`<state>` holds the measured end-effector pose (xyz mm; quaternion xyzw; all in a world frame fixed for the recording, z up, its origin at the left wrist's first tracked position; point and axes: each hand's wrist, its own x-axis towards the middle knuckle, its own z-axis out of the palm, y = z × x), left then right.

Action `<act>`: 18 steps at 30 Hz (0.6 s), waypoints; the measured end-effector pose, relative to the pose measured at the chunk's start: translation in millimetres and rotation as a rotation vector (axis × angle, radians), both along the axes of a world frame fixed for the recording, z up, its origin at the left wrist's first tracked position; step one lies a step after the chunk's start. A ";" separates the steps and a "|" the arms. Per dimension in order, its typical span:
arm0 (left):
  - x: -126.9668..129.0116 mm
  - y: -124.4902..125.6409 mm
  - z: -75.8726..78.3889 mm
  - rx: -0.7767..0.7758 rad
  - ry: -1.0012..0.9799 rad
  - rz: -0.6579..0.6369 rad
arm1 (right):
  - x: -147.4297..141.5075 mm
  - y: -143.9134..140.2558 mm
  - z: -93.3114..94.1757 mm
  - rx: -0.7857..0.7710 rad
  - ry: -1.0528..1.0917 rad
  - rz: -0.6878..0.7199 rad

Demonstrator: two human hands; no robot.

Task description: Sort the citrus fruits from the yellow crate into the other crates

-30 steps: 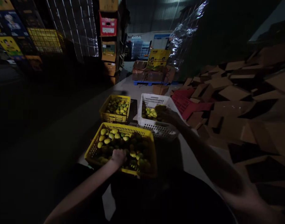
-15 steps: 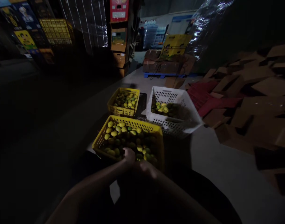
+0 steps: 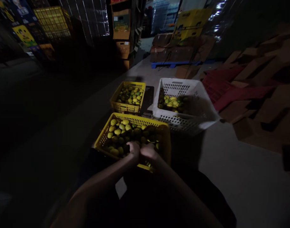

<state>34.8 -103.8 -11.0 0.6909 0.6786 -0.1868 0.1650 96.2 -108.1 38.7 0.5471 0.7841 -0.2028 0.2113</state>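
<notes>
A yellow plastic crate (image 3: pixel 168 142) stands right before me, holding many yellow-green fruits that look like lemons (image 3: pixel 117 131). Both of my hands are inside its near half, side by side and nearly touching. The thumb of my left hand (image 3: pixel 134 148) sticks out over the fruit, while its other fingers are hidden. My right hand (image 3: pixel 148 150) reaches in just beside it, fingers turned away and lost in shadow. Whether either hand grips a fruit cannot be made out.
Behind are a smaller yellow crate (image 3: pixel 128 108) of the same fruit and a white crate (image 3: pixel 208 117) partly filled with it. Flattened cardboard (image 3: pixel 261 126) and a red crate (image 3: pixel 232 90) lie to the right. Farther back, boxes rest on a blue pallet (image 3: pixel 172 65).
My right hand has moved forward from the crate's near edge into the fruit, beside my left. My left hand has shifted slightly forward. The view has tilted down a little.
</notes>
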 end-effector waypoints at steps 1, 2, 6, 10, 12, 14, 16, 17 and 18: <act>-0.3 0.6 -1.5 -0.018 -0.028 -0.005 | 1.0 4.6 2.5 0.012 -0.020 -0.015; -2.1 2.6 -3.0 -0.031 -0.052 -0.008 | 1.6 8.5 5.9 0.028 -0.029 -0.025; -32.4 28.5 -7.9 -0.001 -0.071 0.035 | 4.6 13.7 28.3 0.111 0.030 -0.012; -83.1 66.3 -18.2 0.097 -0.033 0.125 | 15.6 2.3 52.4 0.182 0.106 0.034; -100.8 79.1 -27.7 0.134 -0.030 0.147 | 22.7 -4.3 59.9 0.158 0.098 0.021; -109.1 86.4 -38.9 0.153 -0.032 0.151 | 29.4 -8.7 64.4 0.070 0.081 -0.009; -110.1 90.3 -49.9 0.162 -0.041 0.148 | 35.2 -10.4 67.5 -0.022 0.075 -0.046; -109.1 91.5 -54.7 0.167 -0.051 0.147 | 37.9 -10.3 69.0 -0.041 0.082 -0.056; -107.8 92.6 -58.7 0.170 -0.064 0.147 | 40.2 -9.8 70.5 -0.044 0.089 -0.060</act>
